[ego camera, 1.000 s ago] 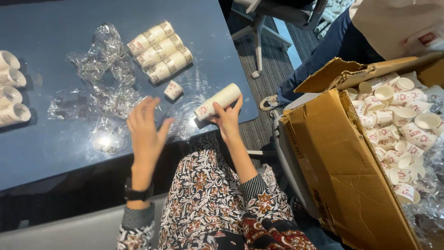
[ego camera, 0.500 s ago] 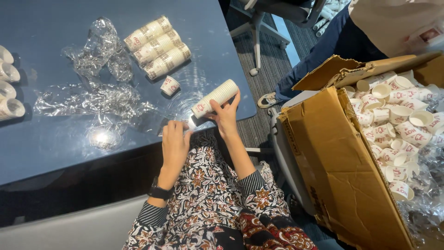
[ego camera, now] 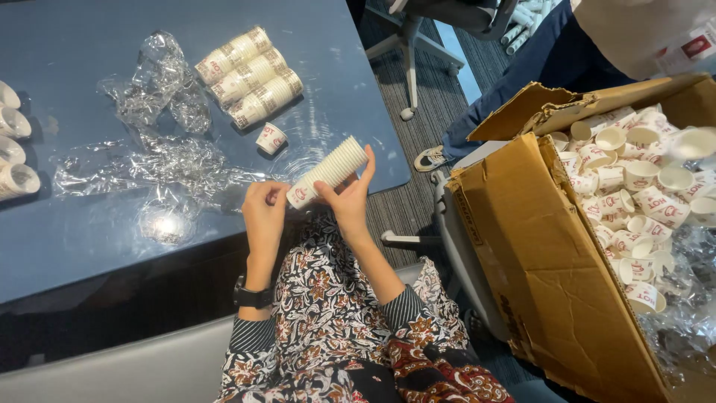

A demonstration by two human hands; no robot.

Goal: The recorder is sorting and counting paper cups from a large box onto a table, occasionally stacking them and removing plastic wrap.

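A long nested stack of white paper cups (ego camera: pixel 330 170) lies tilted between both hands, over the table's near edge. My right hand (ego camera: pixel 350 195) grips its middle from below, fingers along the side. My left hand (ego camera: pixel 263 215) pinches the lower end of the same stack. A black watch sits on the left wrist. Three more cup stacks (ego camera: pixel 250 76) lie side by side on the blue table (ego camera: pixel 67 246), and a single cup (ego camera: pixel 271 138) stands just below them.
Crumpled clear plastic wrap (ego camera: pixel 160 119) is spread over the table's middle. More cups (ego camera: pixel 13 142) line the left edge. An open cardboard box (ego camera: pixel 544 246) full of loose cups stands at the right. Another person's leg and shoe (ego camera: pixel 432 157) are behind it, near a chair base.
My left hand came down from an open raised pose and took hold of the lower end of the cup stack. The right hand kept its grip and the stack shifted slightly toward me.
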